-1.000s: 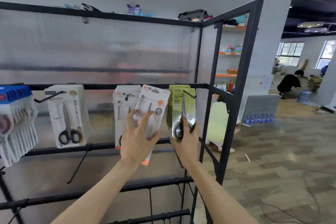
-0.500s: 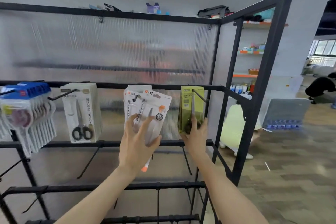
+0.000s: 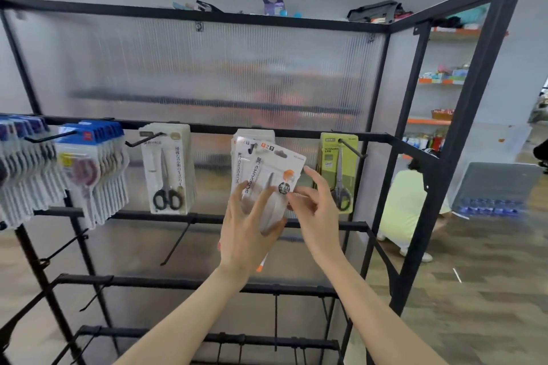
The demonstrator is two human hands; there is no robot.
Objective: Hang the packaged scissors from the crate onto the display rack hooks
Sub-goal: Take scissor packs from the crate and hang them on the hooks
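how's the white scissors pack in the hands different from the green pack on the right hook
The white scissors pack is tilted and held by the left hand and right hand; the green scissors pack hangs straight on its hook, untouched. The white card has orange accents; the green one is olive with a grey-handled pair. Both read "SCISSORS" and sit on the same rail.

Black metal display rack (image 3: 296, 135), ribbed translucent back panel (image 3: 207, 74). Along upper rail, from left end: blue-topped packs (image 3: 92, 172) bunched on hooks; white scissors pack (image 3: 167, 175) on own hook; white-orange scissors packs (image 3: 252, 145) stacked near middle; green scissors pack (image 3: 338, 172) on hook (image 3: 351, 148) near right corner. Bare hooks on lower rails. Odds and ends along top edge (image 3: 275, 6).
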